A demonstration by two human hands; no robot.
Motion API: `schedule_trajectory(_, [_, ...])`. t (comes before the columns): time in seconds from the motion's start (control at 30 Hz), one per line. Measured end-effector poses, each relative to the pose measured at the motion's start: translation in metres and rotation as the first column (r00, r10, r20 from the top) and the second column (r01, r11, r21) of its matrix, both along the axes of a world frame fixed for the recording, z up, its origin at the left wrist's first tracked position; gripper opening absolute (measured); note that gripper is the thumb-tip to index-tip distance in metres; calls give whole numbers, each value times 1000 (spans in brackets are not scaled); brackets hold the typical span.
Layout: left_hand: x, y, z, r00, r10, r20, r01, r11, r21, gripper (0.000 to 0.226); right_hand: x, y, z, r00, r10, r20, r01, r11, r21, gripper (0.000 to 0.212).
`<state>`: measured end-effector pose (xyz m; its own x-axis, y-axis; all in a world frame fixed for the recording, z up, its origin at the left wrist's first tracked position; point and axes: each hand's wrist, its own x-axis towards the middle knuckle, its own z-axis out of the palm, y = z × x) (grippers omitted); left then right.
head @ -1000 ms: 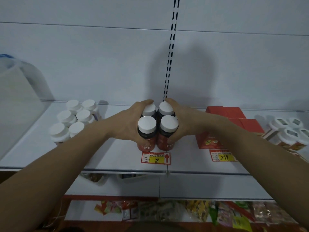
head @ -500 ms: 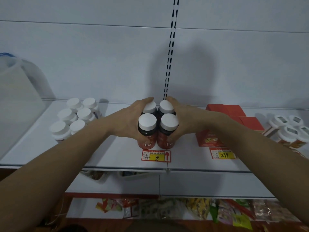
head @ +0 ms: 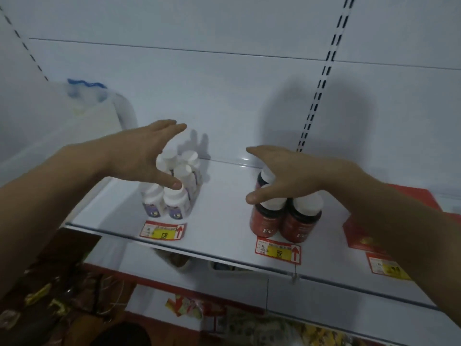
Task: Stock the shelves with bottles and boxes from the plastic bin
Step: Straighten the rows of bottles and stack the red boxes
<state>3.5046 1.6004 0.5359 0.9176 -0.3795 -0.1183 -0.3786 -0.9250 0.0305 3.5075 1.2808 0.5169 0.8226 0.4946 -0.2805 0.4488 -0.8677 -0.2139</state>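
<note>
Several red bottles [head: 284,218] with white caps stand in a tight group on the white shelf [head: 224,216], above a red and yellow price tag. My right hand [head: 287,176] hovers over their caps with fingers spread and holds nothing. To the left stands a cluster of white bottles [head: 174,193] with purple labels. My left hand [head: 147,156] is spread open above and in front of that cluster, gripping nothing. The translucent plastic bin [head: 74,126] with a blue handle sits at the far left of the shelf.
Red boxes [head: 359,236] lie on the shelf at the right, partly behind my right forearm. Price tags [head: 163,231] hang along the shelf's front edge. A lower shelf holds colourful packets [head: 184,305]. A slotted upright [head: 319,86] runs up the back wall.
Both hands have let go of the red bottles and opened. My left hand has moved left over the white bottles. The view has swung to the left.
</note>
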Motion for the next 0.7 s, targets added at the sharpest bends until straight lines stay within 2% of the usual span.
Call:
schedule_trajectory(0.17, [-6,54,-9,994,92,-64,-91,996,21,140,20,51,-2,999,44,-24,-44,999,18,120])
schedule_trajectory(0.23, [-5,70,-15,990,98,-102,-100,995,-8,148,24,70,-3,999,43,-16,-42,999,28,118])
schedule_trajectory(0.3, [-4,84,-26,989,90,-117,-98,993,-63,144,25,87,-8,999,29,16,-29,998,64,113])
schedule_trajectory(0.4, [-5,96,-49,995,45,-92,-64,977,-206,120,19,104,-25,997,-27,77,10,977,211,95])
schedule_trajectory(0.57, [-3,99,-70,984,-84,155,142,898,-416,52,3,124,-50,988,-28,154,-34,921,388,47])
schedule_trajectory(0.63, [0,99,-69,975,-119,190,193,877,-440,42,1,133,-51,986,-32,164,-33,923,382,39])
schedule_trajectory(0.7, [3,97,-69,971,-165,172,225,872,-434,41,-1,142,-53,987,-46,157,-12,937,349,41])
